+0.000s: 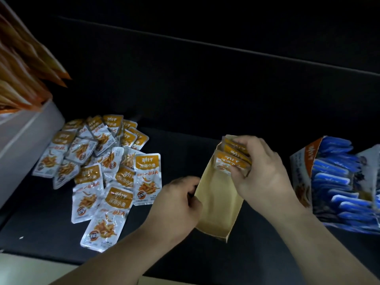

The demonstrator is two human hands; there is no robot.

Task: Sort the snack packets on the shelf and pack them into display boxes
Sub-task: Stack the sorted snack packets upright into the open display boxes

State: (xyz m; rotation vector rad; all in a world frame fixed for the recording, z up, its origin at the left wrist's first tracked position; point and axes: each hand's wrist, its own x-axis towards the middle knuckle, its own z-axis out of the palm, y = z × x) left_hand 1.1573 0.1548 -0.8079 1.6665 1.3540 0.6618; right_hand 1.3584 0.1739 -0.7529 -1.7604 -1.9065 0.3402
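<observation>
Dark shelf point(185, 145) carries everything; its pale front edge shows at the bottom left.

Three boxes in view:
- White box point(24, 145) at the shelf's left end, filled with orange packets point(20, 79) standing on edge. Too blurred to count.
- Blue-packet box point(302, 173) at the right end, packed with a row of blue packets point(333, 173), roughly ten edges visible. The count is not exact.
- Tan display box point(216, 202) at mid shelf near the front edge, open-topped and mostly bare inside.

Loose pile point(98, 167) of orange-and-silver packets lies flat and overlapping, between the white box and the tan display box. About twenty, exact number hidden by overlap.

Key relation: the tan display box's long axis runs from front edge toward the back, with the far end tipped slightly right. Packets go in upright, faces across that axis, filling from the far end.

Left hand point(176, 202) is curled over the box's left wall near the front end, steadying it. Right hand point(261, 167) is closed round a stack of packets point(232, 157) at the box's far end, with three faces showing, maybe a fourth behind. Stack looks partly seated in the box.

Pile lies left of both hands, so the left hand is nearer for the next pickup.
</observation>
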